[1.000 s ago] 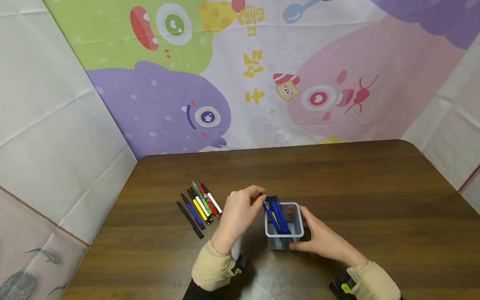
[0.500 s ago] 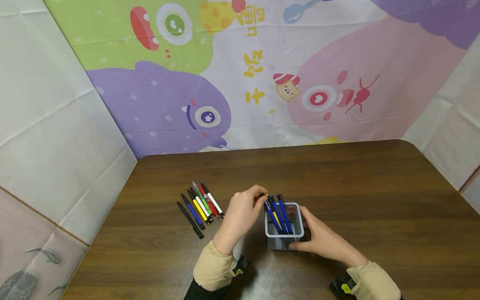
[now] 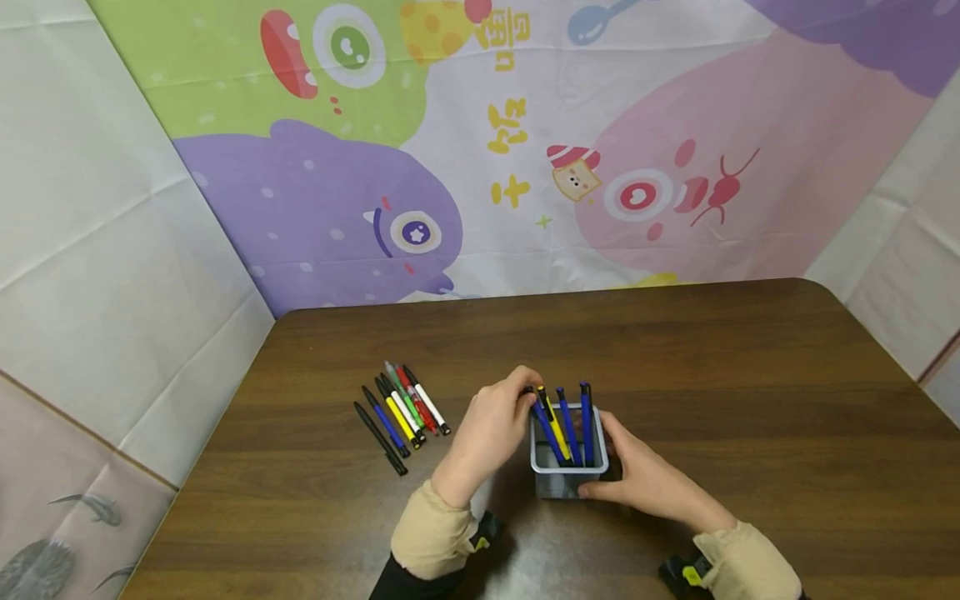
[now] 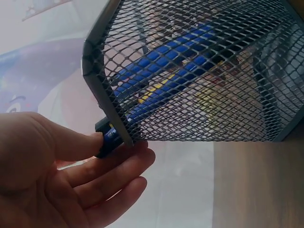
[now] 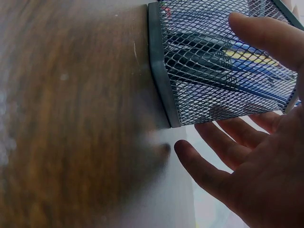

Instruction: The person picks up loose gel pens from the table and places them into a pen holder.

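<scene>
A dark mesh pen holder (image 3: 566, 472) stands on the table with several pens leaning in it. My left hand (image 3: 483, 433) is at its left rim and pinches the top end of a blue pen (image 4: 110, 136) between thumb and fingers; that pen's lower part is inside the mesh. Beside it leans a yellow pen (image 3: 553, 423), and further right are other blue pens (image 3: 587, 425), their dark ends above the rim. My right hand (image 3: 652, 479) holds the pen holder from the right, thumb on the near side and fingers round the right side, partly hidden in the head view.
To the left lies a row of loose pens (image 3: 392, 421) in black, blue, yellow, white, green and red. The brown wooden table (image 3: 720, 358) reaches back to a printed cartoon curtain (image 3: 517, 250). White panels flank both sides.
The pens in the holder have spread apart, with blue ones shifted to the right and the yellow pen more exposed. My left hand has edged slightly right; the right hand stays put.
</scene>
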{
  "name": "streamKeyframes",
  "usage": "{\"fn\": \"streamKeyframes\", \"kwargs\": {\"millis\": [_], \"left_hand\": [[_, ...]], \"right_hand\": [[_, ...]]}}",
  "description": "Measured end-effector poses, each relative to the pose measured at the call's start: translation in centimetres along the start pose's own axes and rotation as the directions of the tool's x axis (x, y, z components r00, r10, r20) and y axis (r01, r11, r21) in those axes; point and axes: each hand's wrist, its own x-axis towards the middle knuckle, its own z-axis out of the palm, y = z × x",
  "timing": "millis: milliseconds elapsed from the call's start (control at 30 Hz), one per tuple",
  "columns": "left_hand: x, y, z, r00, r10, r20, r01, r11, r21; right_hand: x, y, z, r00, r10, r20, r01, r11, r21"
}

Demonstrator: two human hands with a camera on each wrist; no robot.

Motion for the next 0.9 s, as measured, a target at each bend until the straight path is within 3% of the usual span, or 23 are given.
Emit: {"fn": "streamKeyframes", "kwargs": {"millis": [367, 700, 800, 900], "left_hand": [[0.1, 0.0, 0.3, 0.999, -0.001, 0.037, -0.001, 0.999, 0.045], [0.2, -0.2, -0.8, 0.992, -0.075, 0.100, 0.075, 0.997, 0.005], [0.2, -0.7, -1.3, 0.993, -0.100, 0.068, 0.101, 0.995, -0.014], [0.2, -1.6, -1.7, 0.992, -0.124, -0.040, 0.125, 0.991, 0.036]], "right_hand": [[0.1, 0.1, 0.0, 1.000, -0.014, -0.003, 0.014, 1.000, 0.007], [0.1, 0.1, 0.0, 1.000, -0.008, -0.001, 0.008, 1.000, 0.020], [0.1, 0.1, 0.0, 1.000, -0.006, 0.000, 0.006, 1.000, 0.016], [0.0, 0.1, 0.1, 1.000, 0.000, 0.003, 0.000, 1.000, 0.011]]}}
